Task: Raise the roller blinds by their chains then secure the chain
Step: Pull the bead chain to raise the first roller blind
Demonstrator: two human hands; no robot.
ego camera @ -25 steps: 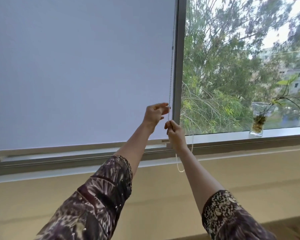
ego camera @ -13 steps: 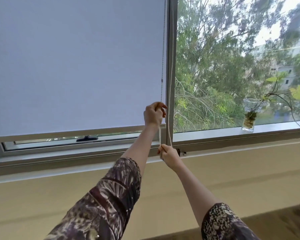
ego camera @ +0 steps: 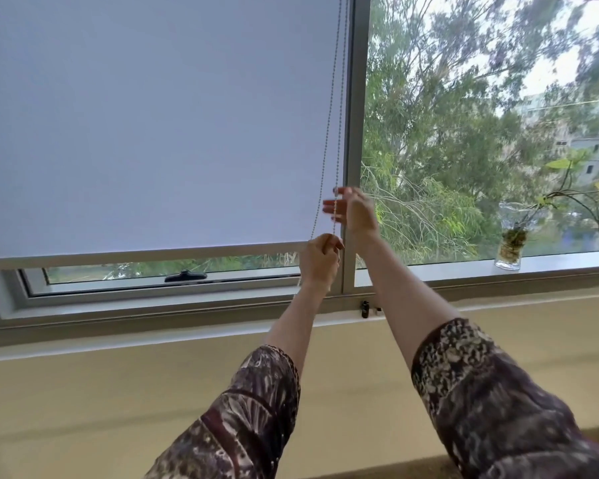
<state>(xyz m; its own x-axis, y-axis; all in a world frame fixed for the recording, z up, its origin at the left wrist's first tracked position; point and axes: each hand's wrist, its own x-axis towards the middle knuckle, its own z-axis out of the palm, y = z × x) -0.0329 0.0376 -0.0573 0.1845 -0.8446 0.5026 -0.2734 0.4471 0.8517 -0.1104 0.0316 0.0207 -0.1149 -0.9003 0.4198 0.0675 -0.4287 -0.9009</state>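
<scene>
A pale grey roller blind covers most of the left window pane, its bottom bar a little above the sill. Its bead chain hangs in two strands along the blind's right edge. My left hand is closed around the chain at the level of the bottom bar. My right hand is higher, beside the window post, with fingers spread and the chain running across them.
A black chain clip sits on the frame below the window post. A black window handle shows under the blind. A glass vase with a plant stands on the sill at right. Beige wall lies below.
The blind's bottom bar has risen, uncovering more of the lower window. My right hand went from low on the chain to above my left hand and opened.
</scene>
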